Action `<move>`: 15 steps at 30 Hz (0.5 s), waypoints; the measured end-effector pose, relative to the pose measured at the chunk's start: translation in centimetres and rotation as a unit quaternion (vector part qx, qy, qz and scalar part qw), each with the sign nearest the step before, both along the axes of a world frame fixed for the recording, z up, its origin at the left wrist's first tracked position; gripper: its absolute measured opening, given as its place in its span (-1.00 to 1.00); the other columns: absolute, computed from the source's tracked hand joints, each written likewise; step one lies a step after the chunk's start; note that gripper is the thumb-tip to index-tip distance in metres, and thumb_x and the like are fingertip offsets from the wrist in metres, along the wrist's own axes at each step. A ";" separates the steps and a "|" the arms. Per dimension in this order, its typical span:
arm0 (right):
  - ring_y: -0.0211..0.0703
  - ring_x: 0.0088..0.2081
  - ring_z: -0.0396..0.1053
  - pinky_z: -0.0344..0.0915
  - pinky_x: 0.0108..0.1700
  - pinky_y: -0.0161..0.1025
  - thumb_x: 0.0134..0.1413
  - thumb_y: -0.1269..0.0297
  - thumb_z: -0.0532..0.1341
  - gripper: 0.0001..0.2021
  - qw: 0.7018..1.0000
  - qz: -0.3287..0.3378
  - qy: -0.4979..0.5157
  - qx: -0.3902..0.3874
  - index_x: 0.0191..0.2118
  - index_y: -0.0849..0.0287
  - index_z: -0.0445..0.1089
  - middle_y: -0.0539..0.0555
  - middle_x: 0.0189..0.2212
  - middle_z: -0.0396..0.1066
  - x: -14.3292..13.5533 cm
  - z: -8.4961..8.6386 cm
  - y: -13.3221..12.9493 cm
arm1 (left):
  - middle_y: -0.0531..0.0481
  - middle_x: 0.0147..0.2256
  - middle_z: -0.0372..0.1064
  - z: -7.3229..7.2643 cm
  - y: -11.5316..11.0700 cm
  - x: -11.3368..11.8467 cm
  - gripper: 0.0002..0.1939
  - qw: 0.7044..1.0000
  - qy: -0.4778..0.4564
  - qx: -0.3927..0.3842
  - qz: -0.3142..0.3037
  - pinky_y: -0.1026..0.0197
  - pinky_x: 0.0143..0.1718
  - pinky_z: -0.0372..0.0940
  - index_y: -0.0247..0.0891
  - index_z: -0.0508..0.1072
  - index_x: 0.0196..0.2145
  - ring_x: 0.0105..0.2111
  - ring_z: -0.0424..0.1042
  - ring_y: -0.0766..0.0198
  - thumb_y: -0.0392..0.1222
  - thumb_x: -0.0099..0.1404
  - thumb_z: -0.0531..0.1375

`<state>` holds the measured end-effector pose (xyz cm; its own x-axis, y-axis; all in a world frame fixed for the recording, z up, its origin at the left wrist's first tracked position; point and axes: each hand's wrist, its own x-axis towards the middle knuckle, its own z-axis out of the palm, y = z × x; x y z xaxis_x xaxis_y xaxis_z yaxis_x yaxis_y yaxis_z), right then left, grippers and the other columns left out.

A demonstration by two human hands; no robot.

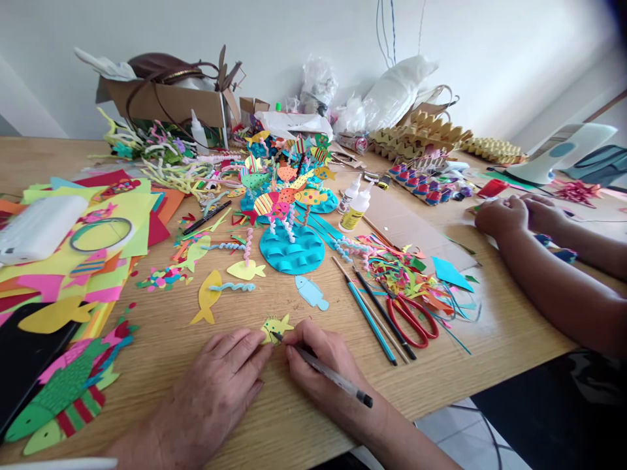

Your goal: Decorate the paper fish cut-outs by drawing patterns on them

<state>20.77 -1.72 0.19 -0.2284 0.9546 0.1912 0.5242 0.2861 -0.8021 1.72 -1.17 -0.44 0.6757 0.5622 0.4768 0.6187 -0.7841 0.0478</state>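
Observation:
A small yellow-green paper fish (279,326) with drawn marks lies on the wooden table in front of me. My left hand (208,382) rests flat, its fingertips at the fish's left edge. My right hand (326,359) is closed around a clear-barrelled pen (336,375) with a dark cap end, and its tip touches the fish. Just beyond lie a light-blue paper fish (311,292), a yellow paper fish (209,300) and a pale yellow one (246,269) with twisted pipe cleaners by them. A round blue base (292,250) carries paper fish on pipe cleaners.
Red-handled scissors (414,318), pencils (372,320) and paper scraps lie to the right, with glue bottles (355,212) behind. Coloured paper sheets (110,215) and a dark phone (29,352) are at left. Another person's arms (553,261) rest on the table's right side.

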 end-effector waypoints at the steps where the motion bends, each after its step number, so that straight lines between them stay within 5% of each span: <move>1: -0.38 -0.59 0.19 0.08 -0.52 -0.45 -0.02 0.48 0.05 -0.90 1.000 0.001 -0.001 0.001 -0.43 0.15 0.25 -0.10 -0.60 0.27 0.0 0.0 0.0 | -0.06 -0.13 0.41 0.0 0.0 0.0 -0.68 1.000 0.001 -0.001 0.000 0.10 -0.09 0.22 -0.31 0.39 -0.10 -0.12 0.35 0.17 -0.34 0.40 -0.12; 15: -0.37 -0.59 0.19 0.08 -0.51 -0.45 -0.03 0.48 0.06 -0.90 1.000 -0.003 -0.013 -0.007 -0.44 0.16 0.24 -0.10 -0.61 0.26 0.0 0.3 0.0 | -0.05 -0.12 0.40 -0.1 0.0 -0.1 -0.66 1.000 -0.003 -0.001 0.000 0.10 -0.10 0.24 -0.30 0.38 -0.09 -0.11 0.34 0.17 -0.30 0.43 -0.16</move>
<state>20.78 -1.73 0.51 -0.2263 0.9588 0.1720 0.5462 0.2711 -0.7926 1.60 -1.18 -0.58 0.6730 0.5627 0.4800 0.6178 -0.7845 0.0535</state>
